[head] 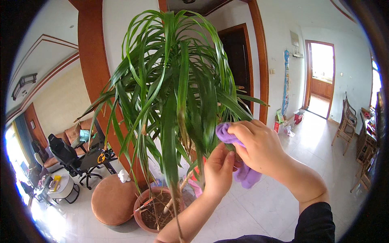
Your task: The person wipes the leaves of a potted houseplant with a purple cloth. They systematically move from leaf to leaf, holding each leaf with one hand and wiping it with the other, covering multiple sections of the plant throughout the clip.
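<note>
A tall potted plant (174, 91) with long, drooping green leaves stands before me, some leaf tips brown and dry. My right hand (258, 145) is closed on a purple cloth (247, 176), part of it bunched at the fingers against a leaf at the plant's lower right, the rest hanging below. Just beneath and to the left, my left hand (220, 170) pinches the lower part of a leaf between thumb and fingers. The hands nearly touch. The plant's stem is mostly hidden behind leaves.
The plant's terracotta-coloured pot (141, 214) holds soil and dry stalks. Beside it is a round brown ottoman (114, 200) with a small white object. A wooden pillar (94, 60) rises behind. An office chair (63, 152) and desk stand left; bags, boxes and a wicker chair (345, 121) are right.
</note>
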